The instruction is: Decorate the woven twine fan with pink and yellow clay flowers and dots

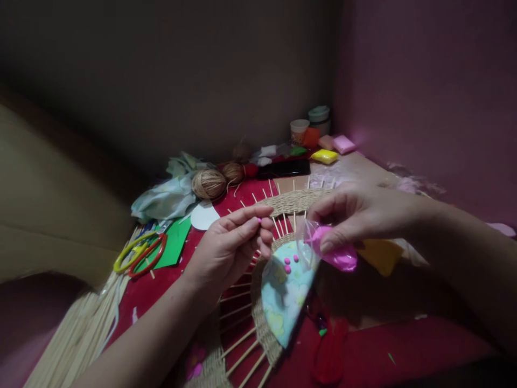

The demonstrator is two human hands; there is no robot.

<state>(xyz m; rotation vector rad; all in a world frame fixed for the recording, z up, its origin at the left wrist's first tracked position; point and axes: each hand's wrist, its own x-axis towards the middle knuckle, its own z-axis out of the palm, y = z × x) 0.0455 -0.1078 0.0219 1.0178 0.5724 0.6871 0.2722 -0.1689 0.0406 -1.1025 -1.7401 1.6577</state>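
Note:
Between the thumb and forefinger of my left hand [238, 234] is a tiny pink clay piece [259, 221]. My right hand [343, 218] grips a clear plastic bag of bright pink clay [337, 257]. Beneath both hands lies a woven fan-shaped piece [297, 202] made of thin sticks and twine bands. Its half-round centre is covered with pale blue floral fabric [285, 296]. Several small pink clay bits [287, 262] sit on that fabric. A pink flower [196, 360] shows on the outer woven band at the lower left.
Scissors with yellow and red handles [141, 256] lie by a green sheet [175, 242] on the left. Twine balls [209, 184], crumpled fabric [165, 196], a black phone-like slab [285, 168], yellow clay packet [324, 156] and a cup [299, 131] stand behind. Loose sticks [72, 328] lie lower left.

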